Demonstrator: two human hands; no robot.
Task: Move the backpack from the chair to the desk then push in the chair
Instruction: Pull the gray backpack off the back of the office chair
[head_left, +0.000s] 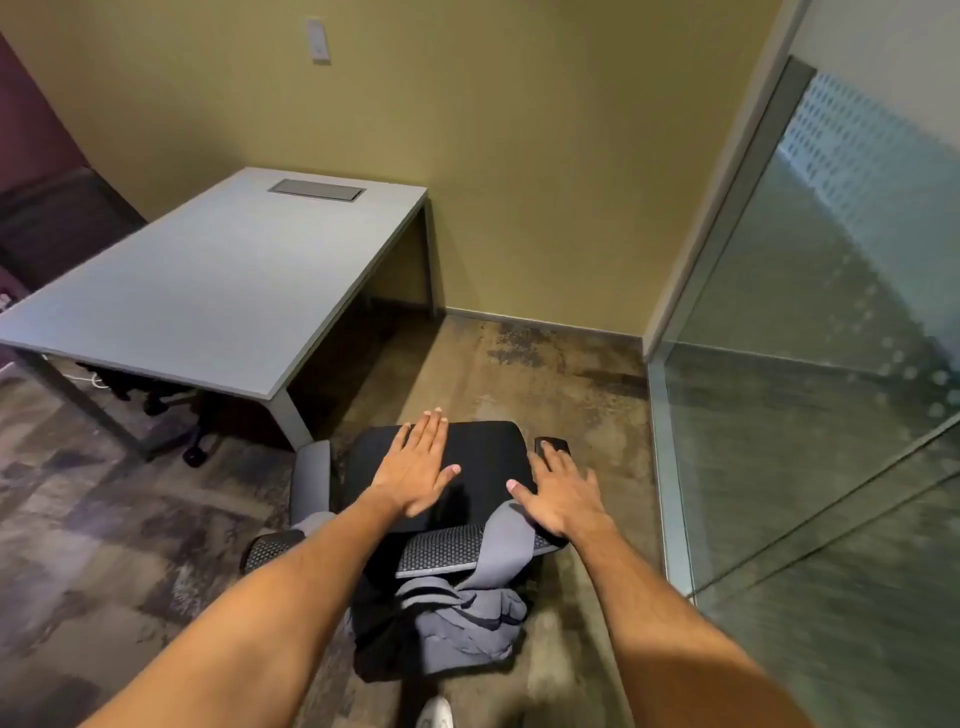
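Observation:
A grey and black backpack hangs behind the chair's mesh backrest, with a grey strap looped over the top. The chair has a black seat and grey armrests and stands just off the near right corner of the grey desk. My left hand is flat over the seat, fingers apart, holding nothing. My right hand is spread above the backrest's right end, right beside the strap; I cannot tell if it touches it.
A glass partition runs close along the right. A yellow wall lies behind the desk. A cable hatch is set into the desk's far end. Another chair's castors show under the desk. A shoe tip is at the bottom.

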